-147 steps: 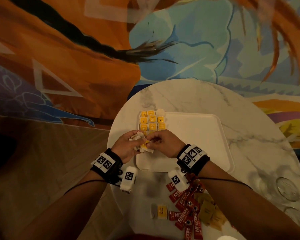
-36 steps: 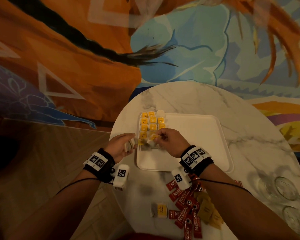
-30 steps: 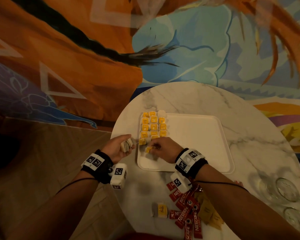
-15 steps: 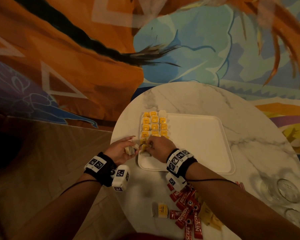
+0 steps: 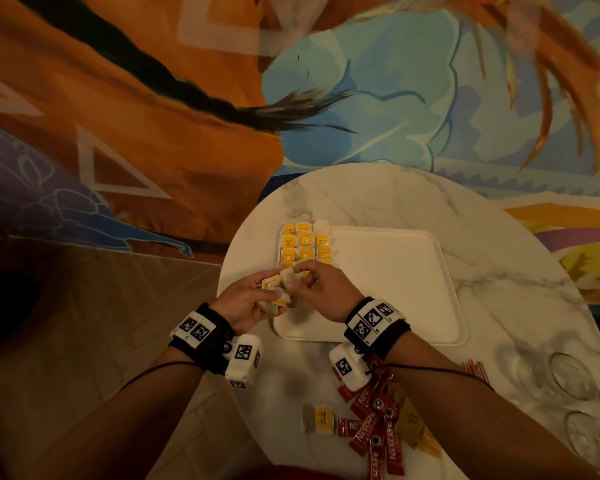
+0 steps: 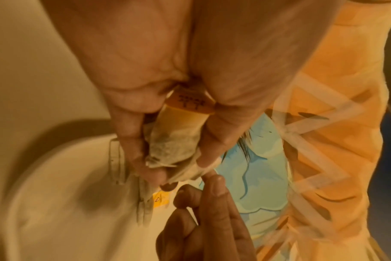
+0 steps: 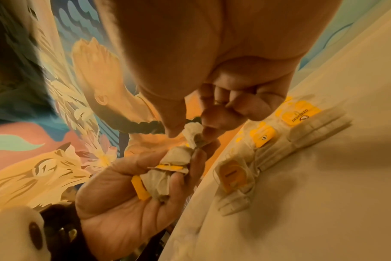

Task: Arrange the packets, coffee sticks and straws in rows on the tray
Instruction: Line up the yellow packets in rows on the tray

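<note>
A white tray (image 5: 395,292) lies on the round marble table (image 5: 378,195). Tea bag packets with yellow tags (image 5: 303,244) lie in rows at its far left corner, also visible in the right wrist view (image 7: 263,137). My left hand (image 5: 257,297) hovers over the tray's left edge and cups a small bunch of tea bags (image 5: 274,294) in its curled fingers (image 7: 161,178). My right hand (image 5: 305,277) pinches the top tea bag (image 7: 192,132) of that bunch between thumb and fingertips. In the left wrist view the bunch (image 6: 174,146) shows a yellow tag.
One loose yellow-tagged packet (image 5: 321,419) lies near the table's front edge. Red coffee sticks (image 5: 374,427) and brown packets (image 5: 413,427) are piled under my right forearm. Red-and-white straws (image 5: 475,368) and two glasses (image 5: 572,375) stand at the right.
My right hand has lifted off the tray's near left corner and come back to the left hand, where it now pinches another tea bag. The left hand shifted slightly right.
</note>
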A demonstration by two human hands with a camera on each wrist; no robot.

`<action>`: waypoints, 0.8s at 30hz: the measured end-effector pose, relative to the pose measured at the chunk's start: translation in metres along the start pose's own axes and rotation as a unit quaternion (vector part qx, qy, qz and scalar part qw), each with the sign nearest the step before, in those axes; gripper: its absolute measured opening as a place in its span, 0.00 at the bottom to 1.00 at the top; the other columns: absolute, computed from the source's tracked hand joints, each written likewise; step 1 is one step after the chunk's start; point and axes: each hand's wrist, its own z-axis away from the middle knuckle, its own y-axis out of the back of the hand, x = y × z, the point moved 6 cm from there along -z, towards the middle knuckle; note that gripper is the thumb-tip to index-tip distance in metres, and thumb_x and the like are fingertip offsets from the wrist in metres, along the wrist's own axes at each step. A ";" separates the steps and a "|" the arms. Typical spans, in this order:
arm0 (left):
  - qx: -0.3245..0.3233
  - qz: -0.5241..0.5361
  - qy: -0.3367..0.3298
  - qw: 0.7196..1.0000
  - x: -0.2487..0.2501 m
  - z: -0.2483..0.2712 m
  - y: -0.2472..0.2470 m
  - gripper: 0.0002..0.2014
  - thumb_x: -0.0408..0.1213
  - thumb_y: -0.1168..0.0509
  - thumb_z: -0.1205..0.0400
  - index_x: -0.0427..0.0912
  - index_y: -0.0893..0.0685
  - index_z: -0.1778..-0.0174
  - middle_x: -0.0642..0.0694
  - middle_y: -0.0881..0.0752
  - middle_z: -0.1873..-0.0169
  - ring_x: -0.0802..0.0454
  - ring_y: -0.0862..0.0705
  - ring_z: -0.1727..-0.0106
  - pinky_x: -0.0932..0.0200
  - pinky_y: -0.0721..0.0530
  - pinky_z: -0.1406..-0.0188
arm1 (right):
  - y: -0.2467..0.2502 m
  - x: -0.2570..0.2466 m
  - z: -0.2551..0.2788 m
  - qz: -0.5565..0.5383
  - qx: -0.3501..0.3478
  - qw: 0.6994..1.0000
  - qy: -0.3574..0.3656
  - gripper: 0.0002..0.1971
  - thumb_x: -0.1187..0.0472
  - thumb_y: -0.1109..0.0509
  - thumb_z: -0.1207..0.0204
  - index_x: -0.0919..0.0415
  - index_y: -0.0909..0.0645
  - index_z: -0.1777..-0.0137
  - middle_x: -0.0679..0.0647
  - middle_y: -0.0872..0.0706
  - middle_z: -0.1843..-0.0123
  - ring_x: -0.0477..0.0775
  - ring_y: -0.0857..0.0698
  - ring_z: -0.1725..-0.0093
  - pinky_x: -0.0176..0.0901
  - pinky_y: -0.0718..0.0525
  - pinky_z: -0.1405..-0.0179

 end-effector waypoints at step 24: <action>0.081 -0.126 -0.032 0.988 -0.005 -0.011 -0.020 0.10 0.35 0.28 0.19 0.36 0.14 0.44 0.39 0.14 0.57 0.50 0.19 0.65 0.58 0.24 0.68 | 0.013 0.008 0.023 -0.187 0.010 0.981 -0.046 0.06 0.65 0.28 0.21 0.66 0.15 0.47 0.59 0.08 0.60 0.50 0.19 0.73 0.36 0.21 0.71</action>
